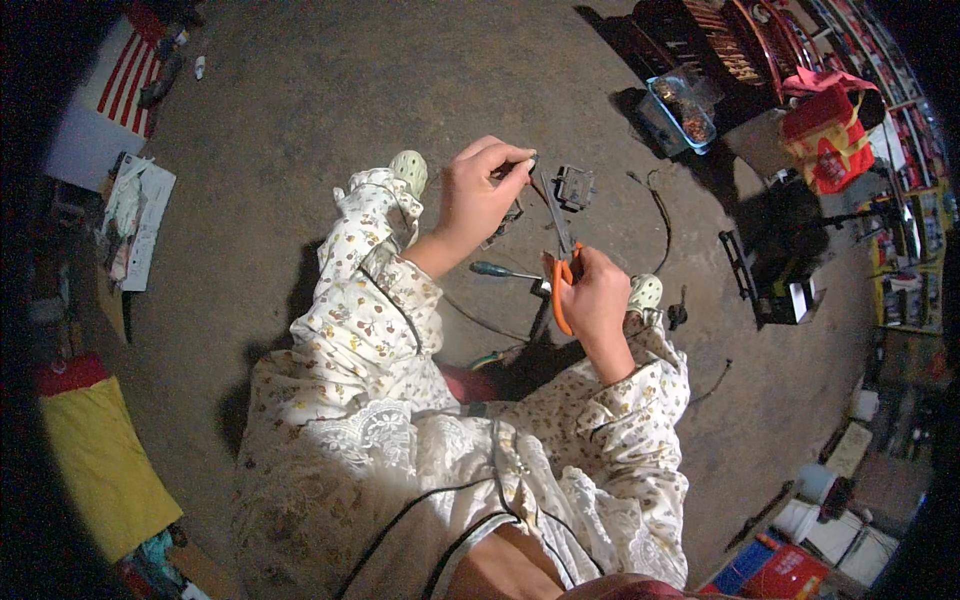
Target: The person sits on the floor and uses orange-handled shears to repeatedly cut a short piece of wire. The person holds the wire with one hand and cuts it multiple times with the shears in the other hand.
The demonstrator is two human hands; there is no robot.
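Note:
My left hand (484, 187) pinches a small dark piece (534, 162), too small to name, between thumb and fingertips. My right hand (598, 292) grips orange-handled scissors (561, 289). Their blades (555, 210) point away from me, with the tips close to the pinched piece; whether they touch it I cannot tell. Just right of the blades, a dark boxy part (575, 187) lies on the floor. Another dark part (508, 223) is partly hidden beneath my left hand. Below the hands rests a screwdriver (491, 268) with a teal handle.
A dark cable (664, 217) curves across the concrete floor (300, 97) at right, near a small black part (677, 311). A green-handled tool (489, 360) lies between my legs. Further right stand a blue plastic tub (679, 112) with copper-coloured bits, a red bag (832, 142) and a black object (787, 300).

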